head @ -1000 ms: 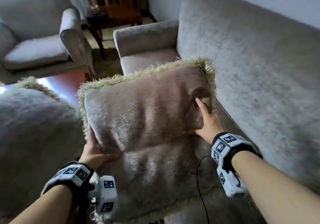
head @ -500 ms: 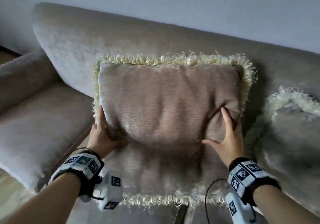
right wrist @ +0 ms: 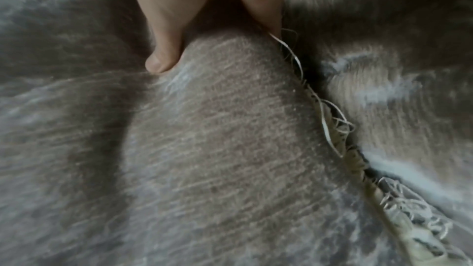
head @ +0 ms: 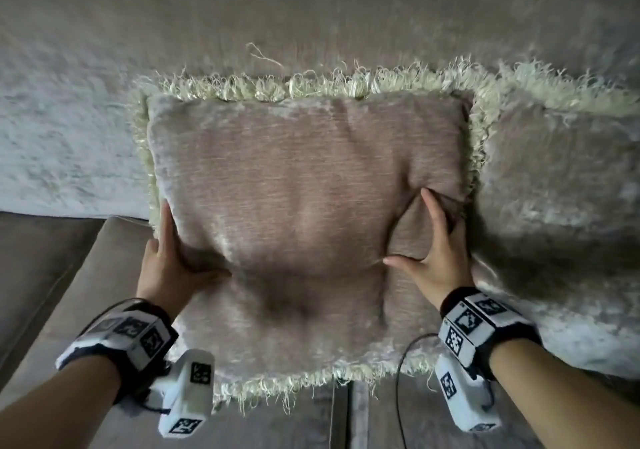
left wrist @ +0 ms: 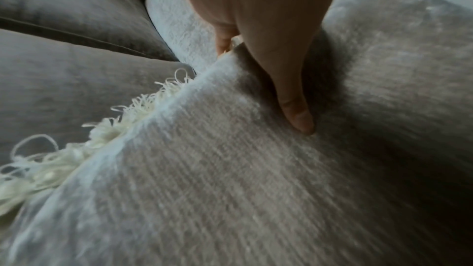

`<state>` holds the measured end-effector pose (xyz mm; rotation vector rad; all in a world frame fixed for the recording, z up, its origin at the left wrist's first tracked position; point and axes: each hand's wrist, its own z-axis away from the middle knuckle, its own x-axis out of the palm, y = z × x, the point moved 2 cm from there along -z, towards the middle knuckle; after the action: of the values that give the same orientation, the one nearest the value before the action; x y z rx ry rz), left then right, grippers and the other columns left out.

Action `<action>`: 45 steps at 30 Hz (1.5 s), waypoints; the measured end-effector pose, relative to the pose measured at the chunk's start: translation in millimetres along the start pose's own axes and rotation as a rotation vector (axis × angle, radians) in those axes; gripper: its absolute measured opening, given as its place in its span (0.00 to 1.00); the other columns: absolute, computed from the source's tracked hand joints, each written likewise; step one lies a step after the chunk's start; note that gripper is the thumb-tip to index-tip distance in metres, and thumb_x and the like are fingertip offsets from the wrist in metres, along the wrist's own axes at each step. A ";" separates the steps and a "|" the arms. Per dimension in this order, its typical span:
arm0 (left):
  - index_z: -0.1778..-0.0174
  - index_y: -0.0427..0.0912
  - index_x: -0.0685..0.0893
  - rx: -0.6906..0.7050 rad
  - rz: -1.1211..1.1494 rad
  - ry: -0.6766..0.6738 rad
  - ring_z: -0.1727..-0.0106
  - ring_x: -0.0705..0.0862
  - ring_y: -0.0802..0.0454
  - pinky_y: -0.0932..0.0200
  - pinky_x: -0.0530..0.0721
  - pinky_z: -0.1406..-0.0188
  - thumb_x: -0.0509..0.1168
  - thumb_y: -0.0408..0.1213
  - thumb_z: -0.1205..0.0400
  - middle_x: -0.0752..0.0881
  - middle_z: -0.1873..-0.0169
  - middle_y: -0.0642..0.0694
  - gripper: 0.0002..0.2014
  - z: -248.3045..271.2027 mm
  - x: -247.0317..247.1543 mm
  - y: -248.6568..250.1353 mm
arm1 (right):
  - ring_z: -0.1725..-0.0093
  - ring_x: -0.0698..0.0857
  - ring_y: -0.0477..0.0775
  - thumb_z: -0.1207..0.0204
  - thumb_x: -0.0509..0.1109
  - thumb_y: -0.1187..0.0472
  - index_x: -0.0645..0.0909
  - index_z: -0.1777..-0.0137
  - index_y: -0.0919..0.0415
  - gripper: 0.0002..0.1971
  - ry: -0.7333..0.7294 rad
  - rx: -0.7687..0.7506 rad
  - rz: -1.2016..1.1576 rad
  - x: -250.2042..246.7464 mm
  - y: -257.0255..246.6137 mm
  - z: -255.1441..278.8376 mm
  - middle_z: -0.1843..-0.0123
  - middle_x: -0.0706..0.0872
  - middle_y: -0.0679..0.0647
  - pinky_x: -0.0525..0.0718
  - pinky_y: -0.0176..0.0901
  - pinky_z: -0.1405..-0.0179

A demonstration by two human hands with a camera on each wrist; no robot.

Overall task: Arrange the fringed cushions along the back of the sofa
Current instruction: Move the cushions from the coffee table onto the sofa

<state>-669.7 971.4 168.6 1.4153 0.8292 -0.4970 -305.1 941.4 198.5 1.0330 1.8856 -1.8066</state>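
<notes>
A beige plush cushion [head: 304,185] with a cream fringe stands against the sofa back [head: 311,25], its lower edge on the seat. My left hand [head: 173,251] grips its left edge, thumb on the front face and fingers behind. My right hand [head: 433,240] grips the right edge the same way, bunching the fabric. The left wrist view shows my thumb pressed into the cushion [left wrist: 256,169] beside the fringe. In the right wrist view the thumb digs into the cushion [right wrist: 217,128]. A second fringed cushion [head: 561,178] leans against the sofa back just to the right, its fringe touching the first.
The sofa seat [head: 45,275] stretches out to the left of the held cushion, with a seam between seat cushions [head: 341,414] below it. A thin black cable [head: 401,379] hangs from my right wrist device. The sofa back continues bare to the left.
I turned from the sofa's end to face its back and carried the cushion in. It now stands upright against the backrest, beside the second cushion. Both hands kept their grip.
</notes>
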 end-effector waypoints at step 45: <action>0.30 0.57 0.73 -0.515 -0.325 0.062 0.49 0.86 0.39 0.54 0.78 0.57 0.54 0.43 0.16 0.89 0.45 0.44 0.18 119.4 -100.9 -40.5 | 0.63 0.86 0.56 0.27 0.63 0.65 0.87 0.47 0.60 0.13 -0.222 -1.019 0.207 97.8 -162.3 51.7 0.63 0.89 0.53 0.82 0.57 0.43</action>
<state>-739.6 832.6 212.3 0.8293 1.1511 -0.4435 -496.4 929.2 241.5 0.5692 2.0400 -0.6112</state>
